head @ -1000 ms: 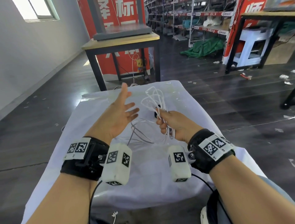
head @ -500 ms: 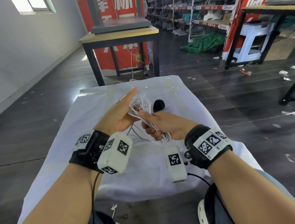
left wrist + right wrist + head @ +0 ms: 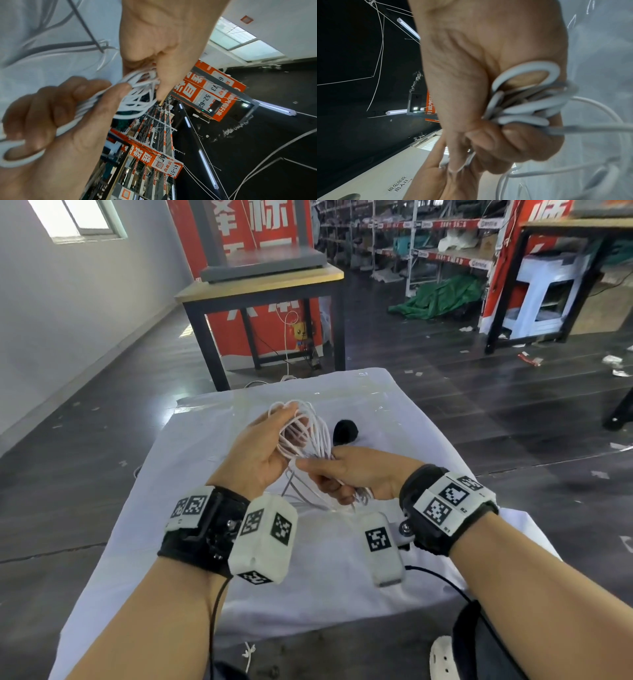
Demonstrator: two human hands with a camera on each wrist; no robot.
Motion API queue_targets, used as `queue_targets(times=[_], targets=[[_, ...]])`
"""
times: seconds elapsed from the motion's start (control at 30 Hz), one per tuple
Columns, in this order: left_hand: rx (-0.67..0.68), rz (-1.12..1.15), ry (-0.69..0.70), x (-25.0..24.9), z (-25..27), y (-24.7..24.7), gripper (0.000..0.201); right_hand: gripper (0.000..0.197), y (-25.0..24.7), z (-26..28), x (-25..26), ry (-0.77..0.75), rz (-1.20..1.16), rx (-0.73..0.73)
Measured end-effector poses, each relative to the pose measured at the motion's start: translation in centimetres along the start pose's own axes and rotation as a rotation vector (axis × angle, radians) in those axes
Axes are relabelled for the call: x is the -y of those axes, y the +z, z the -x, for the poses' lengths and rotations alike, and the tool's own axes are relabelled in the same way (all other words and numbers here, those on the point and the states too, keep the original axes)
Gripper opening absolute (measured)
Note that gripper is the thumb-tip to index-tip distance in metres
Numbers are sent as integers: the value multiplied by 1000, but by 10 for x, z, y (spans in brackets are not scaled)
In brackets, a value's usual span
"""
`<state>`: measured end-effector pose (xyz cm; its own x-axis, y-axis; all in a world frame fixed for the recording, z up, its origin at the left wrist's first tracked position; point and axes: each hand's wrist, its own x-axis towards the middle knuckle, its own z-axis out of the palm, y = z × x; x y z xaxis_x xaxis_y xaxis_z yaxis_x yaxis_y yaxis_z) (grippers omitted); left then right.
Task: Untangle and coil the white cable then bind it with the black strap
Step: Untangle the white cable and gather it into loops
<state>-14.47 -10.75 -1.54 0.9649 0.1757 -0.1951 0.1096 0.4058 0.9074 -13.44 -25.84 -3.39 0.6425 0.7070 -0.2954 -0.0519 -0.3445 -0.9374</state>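
Left hand (image 3: 255, 455), open and apart a second ago, now closed round far loops of white cable (image 3: 305, 429). Near end gripped by right hand (image 3: 356, 474). Bundle held above surface (image 3: 191, 474); coiling nearly done. Black strap (image 3: 346, 431) untouched behind.

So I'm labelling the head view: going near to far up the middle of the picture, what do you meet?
Near edge of the white cloth → right hand gripping the white cable → black strap lying on the cloth → wooden table → red banner.
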Motion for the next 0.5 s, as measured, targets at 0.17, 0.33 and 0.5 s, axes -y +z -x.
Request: queue_targets(times=[0.17,0.33,0.5], targets=[[78,-350,88,-12,3,-8,51,48,-10,-3,8,66,57,-65],[-99,-806,276,-13,2,-14,39,44,-5,-5,19,71,273,-57],[-119,-496,125,-18,2,-19,21,39,-2,-6,19,75,243,-65]])
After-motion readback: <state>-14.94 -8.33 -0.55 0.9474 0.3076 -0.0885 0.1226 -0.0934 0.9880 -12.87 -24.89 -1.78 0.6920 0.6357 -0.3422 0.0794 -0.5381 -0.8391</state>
